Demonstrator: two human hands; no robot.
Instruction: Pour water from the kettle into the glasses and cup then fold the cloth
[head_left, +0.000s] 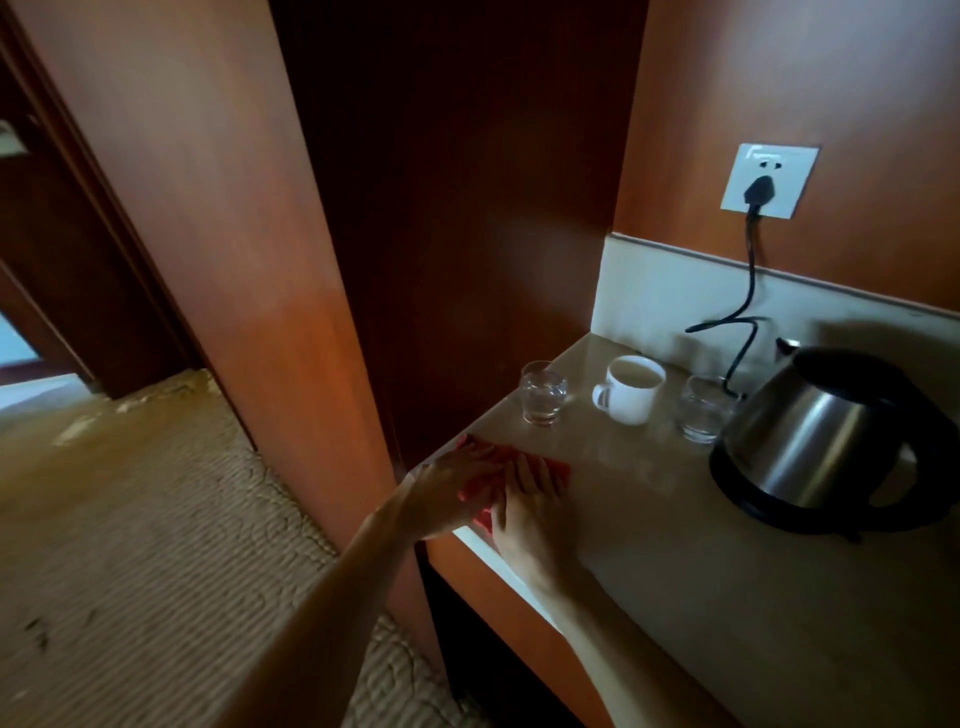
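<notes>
Beige surface (675, 519) corner, both hands flat, fingers spread, left hand (457, 488) and right hand (524, 509) pressing red cloth (556, 470); smooth outward, align edges before creasing

Brushed steel kettle (810, 441), glossy stone counter (675, 545)

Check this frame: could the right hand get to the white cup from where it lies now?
Probably yes. The right hand lies flat on the red cloth at the counter's front edge, and the counter between it and the white cup is bare. The two glasses flank the cup, not block it.
</notes>
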